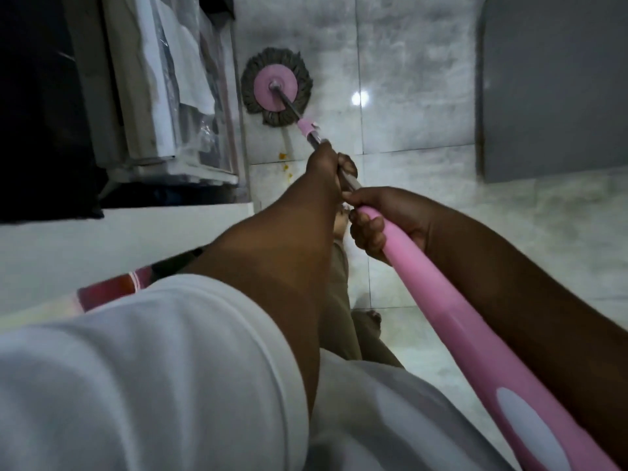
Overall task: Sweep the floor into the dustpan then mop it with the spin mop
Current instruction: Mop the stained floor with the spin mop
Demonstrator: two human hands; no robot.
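Pale glossy tiles (pixel 407 79) run under me, with a lamp's glare on them. At the far left a low shelf (pixel 163 96) holds wrapped sheets or bags in clear plastic; I can't tell what is inside them. I see no bucket or dustpan here.

The mop (pixel 275 88) lies flat on the floor just beside that shelf, its grey strands spread round the pink disc. My left hand (pixel 328 168) is clamped round the metal pole, and my right hand (pixel 380 222) is wrapped round the pink grip just behind it.

A few orange crumbs (pixel 285 163) sit near the shelf's corner; if I drag the wet strands over them they may smear. Pushing further left could knock the shelf. The wet tiles look slippery under my bare foot (pixel 368 317).
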